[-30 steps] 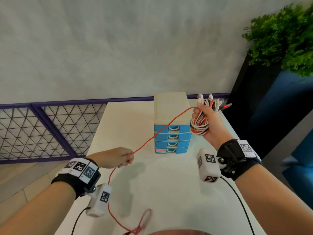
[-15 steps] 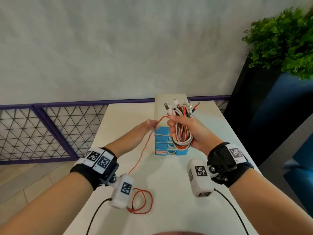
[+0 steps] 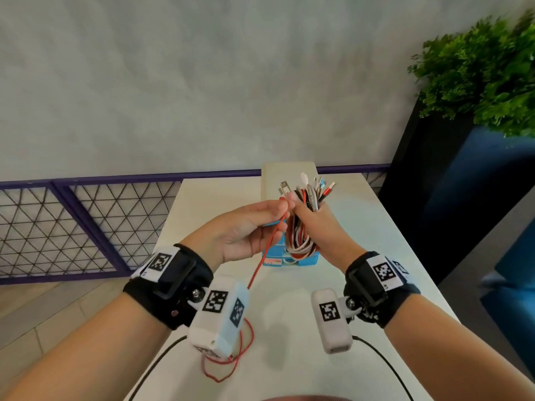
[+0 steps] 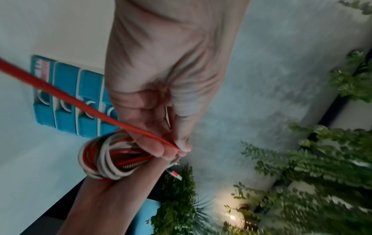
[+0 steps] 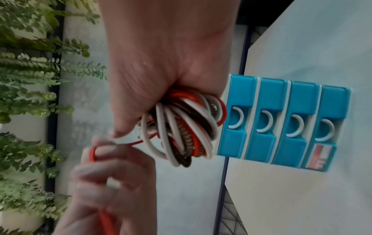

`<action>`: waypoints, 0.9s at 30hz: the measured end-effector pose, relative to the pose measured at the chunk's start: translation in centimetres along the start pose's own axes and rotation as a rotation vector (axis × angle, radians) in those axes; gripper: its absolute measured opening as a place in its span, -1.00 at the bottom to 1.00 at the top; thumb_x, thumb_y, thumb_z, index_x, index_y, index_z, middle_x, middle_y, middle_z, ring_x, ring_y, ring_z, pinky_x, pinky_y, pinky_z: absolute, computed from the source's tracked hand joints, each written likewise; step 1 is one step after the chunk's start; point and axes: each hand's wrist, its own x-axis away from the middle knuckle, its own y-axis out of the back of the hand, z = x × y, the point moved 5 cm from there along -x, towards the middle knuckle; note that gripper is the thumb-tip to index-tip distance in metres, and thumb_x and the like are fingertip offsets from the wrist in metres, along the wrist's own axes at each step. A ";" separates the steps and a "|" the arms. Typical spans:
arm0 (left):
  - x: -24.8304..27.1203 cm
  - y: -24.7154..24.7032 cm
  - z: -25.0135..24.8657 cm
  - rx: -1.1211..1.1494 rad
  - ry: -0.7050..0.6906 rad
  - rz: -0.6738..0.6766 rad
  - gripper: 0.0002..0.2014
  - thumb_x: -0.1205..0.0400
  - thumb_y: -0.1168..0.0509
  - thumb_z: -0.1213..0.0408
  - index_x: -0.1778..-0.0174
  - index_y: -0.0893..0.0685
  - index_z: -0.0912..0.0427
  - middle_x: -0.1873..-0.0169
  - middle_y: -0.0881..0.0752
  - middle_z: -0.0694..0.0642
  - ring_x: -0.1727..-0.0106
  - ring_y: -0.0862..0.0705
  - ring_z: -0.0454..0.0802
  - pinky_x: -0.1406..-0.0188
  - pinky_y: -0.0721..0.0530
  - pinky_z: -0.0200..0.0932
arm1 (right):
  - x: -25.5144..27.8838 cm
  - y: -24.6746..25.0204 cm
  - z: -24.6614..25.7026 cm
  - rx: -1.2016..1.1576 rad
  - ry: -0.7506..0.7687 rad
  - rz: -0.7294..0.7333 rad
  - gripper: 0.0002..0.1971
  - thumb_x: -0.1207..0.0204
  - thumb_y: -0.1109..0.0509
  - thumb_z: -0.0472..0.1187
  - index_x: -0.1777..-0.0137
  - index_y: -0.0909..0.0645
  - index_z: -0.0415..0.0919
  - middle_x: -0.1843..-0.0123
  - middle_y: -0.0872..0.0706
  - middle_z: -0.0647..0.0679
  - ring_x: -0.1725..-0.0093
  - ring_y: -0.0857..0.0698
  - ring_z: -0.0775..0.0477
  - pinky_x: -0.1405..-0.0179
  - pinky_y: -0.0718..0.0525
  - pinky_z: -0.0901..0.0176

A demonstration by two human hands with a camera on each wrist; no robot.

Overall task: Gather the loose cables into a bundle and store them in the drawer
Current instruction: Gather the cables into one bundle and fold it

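My right hand (image 3: 315, 224) grips a bundle of coiled cables (image 3: 301, 238) in white, red and black, plug ends sticking up above the fist. In the right wrist view the bundle (image 5: 181, 132) hangs out below the palm. My left hand (image 3: 254, 224) pinches a loose red cable (image 3: 260, 264) right beside the bundle, fingertips touching the right hand. The red cable (image 4: 80, 101) runs down to loops on the white table (image 3: 289, 328). Behind the hands stands a small cabinet with blue drawers (image 5: 281, 125), all closed.
The cabinet's cream top (image 3: 289, 172) sits at the table's far edge. A dark planter with green foliage (image 3: 477, 76) stands at the right. A purple mesh railing (image 3: 72, 227) runs along the left. Black wrist-camera leads lie on the near table.
My left hand has slid up the red cable from the near left to meet the right hand. The right hand has brought the bundle left, in front of the drawers. Slack red cable now lies in loops.
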 end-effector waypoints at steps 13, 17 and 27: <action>0.2 -0.7 -2.0 -0.857 -0.475 -0.342 -0.86 -0.71 -0.17 0.20 0.11 -0.55 0.15 0.27 -0.67 0.09 0.53 -0.62 -0.17 0.59 -0.54 -0.32 | 0.9 -1.8 -0.8 -0.300 -0.098 0.065 -0.44 -0.36 -0.45 0.32 -0.07 -0.66 -0.18 0.25 -0.71 -0.19 0.24 -0.72 -0.15 0.15 -0.70 -0.02; 0.4 -0.9 -1.4 -0.821 -0.480 -0.269 -0.84 -0.75 -0.05 0.34 -0.03 -0.54 0.23 0.17 -0.68 0.20 0.35 -0.69 -0.01 0.33 -0.75 -0.10 | 1.5 -2.1 0.1 -0.347 -0.065 0.133 -0.72 -0.53 -0.43 0.06 0.22 -0.59 -0.15 0.38 -0.59 -0.11 0.40 -0.63 -0.03 0.28 -0.68 0.11; 1.1 0.0 -3.3 -1.055 -0.564 -0.276 -0.77 -0.56 -0.34 0.46 0.28 -0.73 0.02 0.30 -0.77 -0.03 0.26 -0.77 -0.11 0.15 -0.78 -0.17 | 1.7 -2.2 0.1 -0.181 -0.083 0.170 -0.58 -0.23 -0.55 0.05 -0.02 -0.66 -0.16 0.20 -0.70 -0.15 0.19 -0.70 -0.10 0.07 -0.74 -0.01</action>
